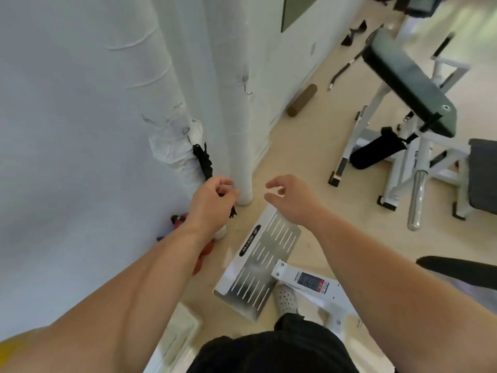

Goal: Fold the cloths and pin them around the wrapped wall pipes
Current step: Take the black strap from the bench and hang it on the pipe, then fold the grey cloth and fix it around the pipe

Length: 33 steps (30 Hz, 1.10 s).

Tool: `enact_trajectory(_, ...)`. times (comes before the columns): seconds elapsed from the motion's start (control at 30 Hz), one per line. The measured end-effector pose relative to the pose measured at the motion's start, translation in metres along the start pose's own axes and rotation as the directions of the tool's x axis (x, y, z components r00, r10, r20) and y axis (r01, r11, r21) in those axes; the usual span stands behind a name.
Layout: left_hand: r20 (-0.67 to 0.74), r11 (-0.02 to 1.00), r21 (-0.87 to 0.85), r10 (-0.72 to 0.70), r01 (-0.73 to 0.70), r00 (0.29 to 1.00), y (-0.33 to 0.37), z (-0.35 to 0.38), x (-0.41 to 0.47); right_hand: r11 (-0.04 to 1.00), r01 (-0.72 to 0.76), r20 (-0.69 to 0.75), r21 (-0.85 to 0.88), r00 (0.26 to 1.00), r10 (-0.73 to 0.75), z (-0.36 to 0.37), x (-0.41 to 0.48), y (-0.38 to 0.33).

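The left hand (212, 201) is closed, pinching a narrow black cloth (202, 161) that runs up from its fingers along the wrapped wall pipe (172, 141) just above it, with a frayed end hanging below the hand. The pipe's white wrapping looks crumpled and bulged there. A second wrapped pipe (236, 117) stands just right of that hand. The right hand (289, 197) hovers open and empty, fingers curled, over a slotted metal footplate (266, 262).
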<state>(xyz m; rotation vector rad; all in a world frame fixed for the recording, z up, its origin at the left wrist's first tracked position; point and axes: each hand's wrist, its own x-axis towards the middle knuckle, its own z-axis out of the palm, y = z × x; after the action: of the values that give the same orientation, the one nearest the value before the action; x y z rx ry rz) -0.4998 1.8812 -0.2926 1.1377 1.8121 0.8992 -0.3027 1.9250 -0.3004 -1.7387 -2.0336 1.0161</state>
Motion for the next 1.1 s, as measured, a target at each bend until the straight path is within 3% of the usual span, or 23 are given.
enact_trajectory(0.27,0.375,0.986,0.154,-0.007,-0.055,0.927,-0.014,0.075,-0.084,0.953,-0.302,-0.092,-0.032,0.950,0.298,-0.005,-0.158,0.094)
enact_trajectory(0.53,0.572,0.925,0.295,0.031,-0.241,0.820,0.010,0.203,-0.153,0.834,-0.549,-0.113,0.058,0.826,0.552,-0.031,-0.280,0.212)
enact_trajectory(0.8,0.632,0.863,0.434,-0.086,-0.259,0.770,0.024,0.369,-0.239,0.816,-0.574,-0.096,0.068,0.810,0.578,-0.090,-0.372,0.356)
enact_trajectory(1.1,0.738,0.726,0.541,-0.167,-0.425,0.654,0.022,0.492,-0.291,0.794,-0.580,-0.126,-0.182,0.814,0.566,-0.122,-0.421,0.458)
